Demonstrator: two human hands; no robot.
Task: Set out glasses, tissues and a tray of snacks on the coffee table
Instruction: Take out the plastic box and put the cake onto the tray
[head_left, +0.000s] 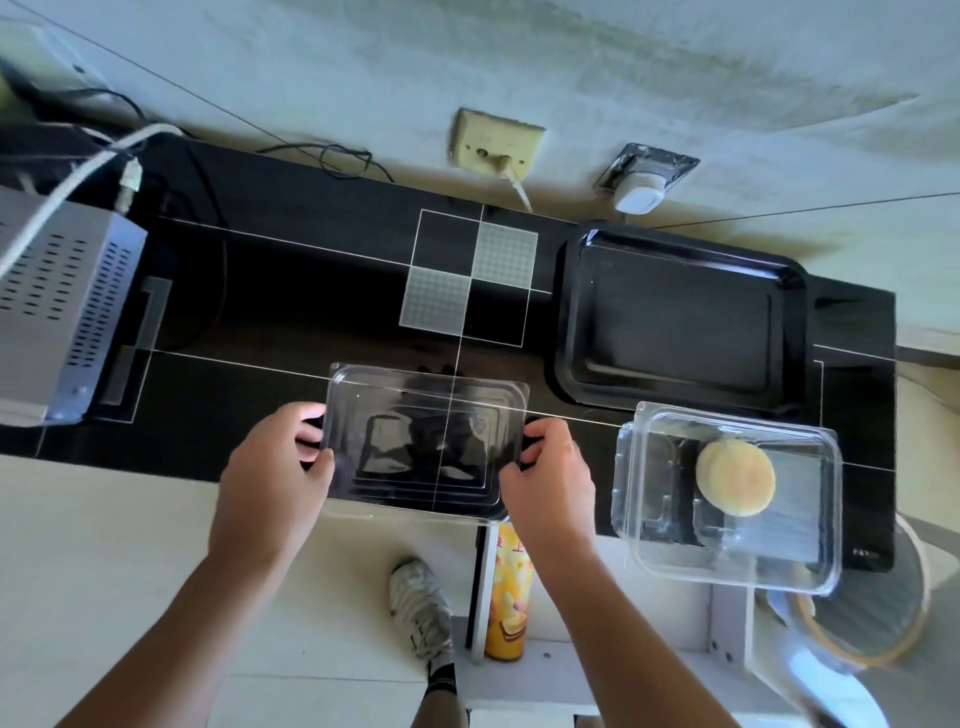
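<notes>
Left hand (275, 462) and right hand (550, 467) grip opposite ends of an empty clear lid (423, 441). Black tray (680, 317), beyond it, holds nothing; one bun sits in the container (727, 493) right of the lid. Glasses and tissues not seen; task judged early.

Daylight, soft and even, no hard shadows. Cool bluish cast on wall (675, 62). Glare streaks on black tray (680, 312) rim at table's right end and on clear plastic lid (423, 441) near front edge. Strong wide-angle bending at frame edges. Corners slightly soft; centre sharp.
</notes>
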